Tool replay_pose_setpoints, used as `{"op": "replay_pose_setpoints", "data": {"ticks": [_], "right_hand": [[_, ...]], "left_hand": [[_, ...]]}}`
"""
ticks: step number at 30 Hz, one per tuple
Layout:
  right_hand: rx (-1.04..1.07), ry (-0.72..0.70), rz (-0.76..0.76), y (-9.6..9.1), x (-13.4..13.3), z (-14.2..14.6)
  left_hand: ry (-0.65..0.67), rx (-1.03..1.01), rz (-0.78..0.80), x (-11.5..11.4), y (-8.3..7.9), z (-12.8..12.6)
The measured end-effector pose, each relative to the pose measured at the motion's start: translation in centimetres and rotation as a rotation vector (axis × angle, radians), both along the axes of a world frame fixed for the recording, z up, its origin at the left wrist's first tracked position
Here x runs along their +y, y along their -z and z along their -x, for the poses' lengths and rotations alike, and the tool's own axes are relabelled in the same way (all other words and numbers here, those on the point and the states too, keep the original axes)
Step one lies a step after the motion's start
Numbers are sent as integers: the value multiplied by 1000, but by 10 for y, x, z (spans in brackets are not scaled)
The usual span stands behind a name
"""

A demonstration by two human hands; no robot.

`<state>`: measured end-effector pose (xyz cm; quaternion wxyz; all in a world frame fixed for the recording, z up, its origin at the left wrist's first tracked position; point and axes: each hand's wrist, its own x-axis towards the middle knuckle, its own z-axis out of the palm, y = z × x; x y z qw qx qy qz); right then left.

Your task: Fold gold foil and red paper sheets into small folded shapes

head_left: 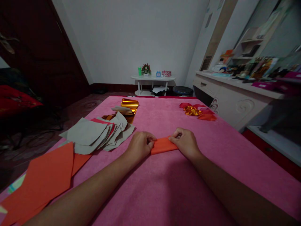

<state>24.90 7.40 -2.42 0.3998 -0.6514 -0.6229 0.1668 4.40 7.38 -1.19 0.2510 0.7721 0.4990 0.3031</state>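
Observation:
A narrow folded strip of orange paper (164, 146) lies across the middle of the pink-covered table, between my two hands. My left hand (141, 142) pinches its left end between thumb and fingers. At the other end, my right hand (184, 141) grips the top right corner, fingers curled. Left of my left forearm are large orange sheets (50, 171). Behind them spreads a loose pile of grey paper pieces (87, 131) with some red among them. Shiny gold foil (130, 105) sits partly rolled beyond that pile.
Folded red and orange paper pieces (207, 117) with a crumpled gold one (192, 110) lie at the table's far right. A white side table (152, 78) stands by the wall. On the right is a cluttered white dresser (235, 91), on the left a dark door (44, 53).

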Motion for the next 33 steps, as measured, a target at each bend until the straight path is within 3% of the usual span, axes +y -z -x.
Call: {"op": "replay_pose_setpoints", "data": {"ticks": [6,9,12,15,26,30,33], "right_hand": [[-177,-36,86,-14,-2,3],[-262,-81,130,-18,0,4],[-333,-84,162,-18,3,3],[-379,-74,184,-22,5,3],[-458,-129,202,-31,8,6],[-491,-127,206,-31,7,6],[-531,-111,205,-32,5,9]], "left_hand": [[98,190,-197,6,-4,3],[245,179,-342,13,-4,4],[509,130,-269,22,-6,3],[621,87,-111,31,-9,1],[652,1,293,61,-26,-3],[512,165,230,53,-31,-18],[373,319,99,41,-29,-30]]}}
